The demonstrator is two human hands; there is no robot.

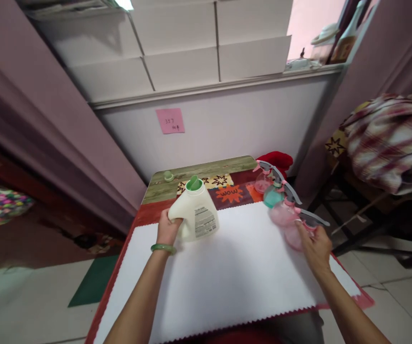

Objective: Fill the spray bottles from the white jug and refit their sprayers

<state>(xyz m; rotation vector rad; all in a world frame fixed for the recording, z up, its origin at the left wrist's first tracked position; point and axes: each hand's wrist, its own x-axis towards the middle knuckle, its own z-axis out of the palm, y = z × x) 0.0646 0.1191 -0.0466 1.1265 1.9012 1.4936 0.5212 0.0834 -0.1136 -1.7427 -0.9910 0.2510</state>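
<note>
My left hand [168, 229] is wrapped round the handle of a cream-white detergent jug [199, 212], which stands on the white mat [227, 277]. The jug's mouth is uncapped and shows a green spout inside. At the right, my right hand [315, 246] is closed round the neck of a pink spray bottle [292, 237] with a grey trigger; my fingers partly cover it. Several spray bottles form a slanting row there: another pink bottle [283, 213], a teal bottle [273, 196] and a farther pink one [262, 184]. A small green cap [169, 176] lies at the table's back left.
The patterned table [234, 165] stands against a white wall bearing a pink paper note [170, 121]. A red cloth-like thing [277, 160] sits behind the bottles. On the right, plaid fabric [388, 138] rests on dark furniture. Purple curtains [48, 110] hang at the left.
</note>
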